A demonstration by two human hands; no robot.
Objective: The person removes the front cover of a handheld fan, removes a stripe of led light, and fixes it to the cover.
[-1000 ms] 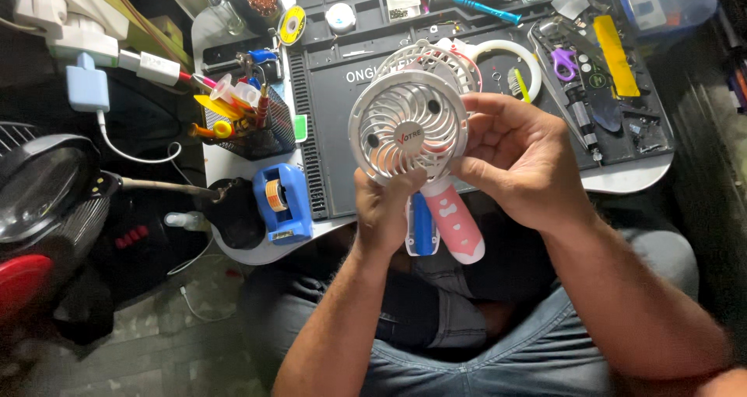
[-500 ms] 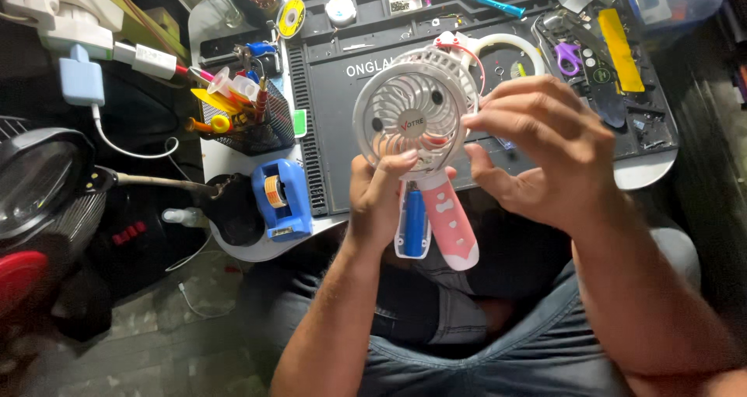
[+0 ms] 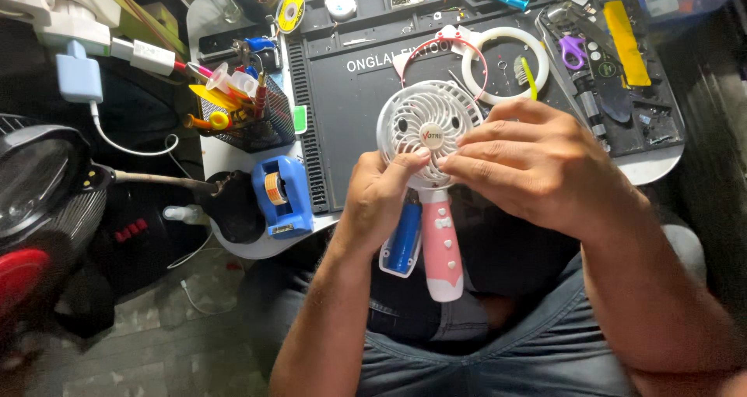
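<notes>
The desk [image 3: 233,144] is lying crowded behind, its near edge under the wrists. The handheld fan [image 3: 430,171] is standing upright, grille facing the camera, pink handle pointing toward the lap. The 2 hands, left [image 3: 379,202] and right [image 3: 537,164], are clamping its head.

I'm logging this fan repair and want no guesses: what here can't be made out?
Head view only:
- Fan: the right hand covers the grille's right edge.
- Blue battery: its top is hidden under the left hand.
- Small parts in the mat trays: too small to identify.
- Black object at left: cut off by the edge.
</notes>
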